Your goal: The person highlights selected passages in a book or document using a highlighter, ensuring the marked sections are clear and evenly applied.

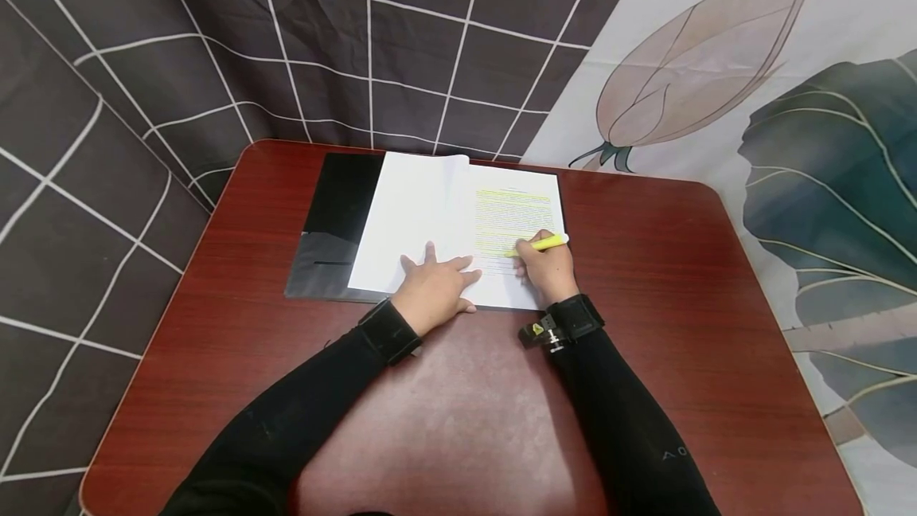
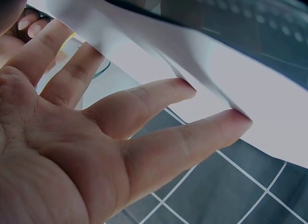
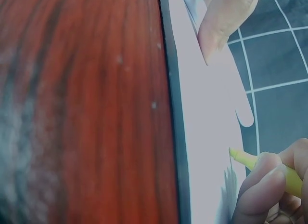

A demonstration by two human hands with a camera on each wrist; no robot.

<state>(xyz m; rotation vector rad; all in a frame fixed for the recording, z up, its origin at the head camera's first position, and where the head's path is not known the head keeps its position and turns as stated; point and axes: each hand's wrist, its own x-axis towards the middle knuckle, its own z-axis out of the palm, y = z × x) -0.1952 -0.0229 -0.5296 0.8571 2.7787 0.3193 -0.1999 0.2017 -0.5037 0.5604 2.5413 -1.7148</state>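
Open pages lie in a dark clip folder [image 1: 325, 257]; the left page [image 1: 411, 209] is blank. Printed text fills the right page [image 1: 505, 281], its upper lines marked in yellow. With fingers spread, my left hand [image 1: 433, 293] rests on the lower part of the pages near the fold. In the left wrist view its fingertips [image 2: 238, 119] press against the white paper. My right hand [image 1: 553, 271] grips a yellow highlighter [image 1: 550, 242] like a pen. The highlighter's tip meets the page low in the marked text, as the right wrist view also shows.
Beneath the folder is a reddish-brown wooden table [image 1: 666, 277] with rounded corners. A dark grid-patterned cloth [image 1: 322, 30] hangs behind and to the left. At the right hangs a white cloth with leaf prints [image 1: 824, 181]. Black cuffs [image 1: 575, 317] circle both wrists.
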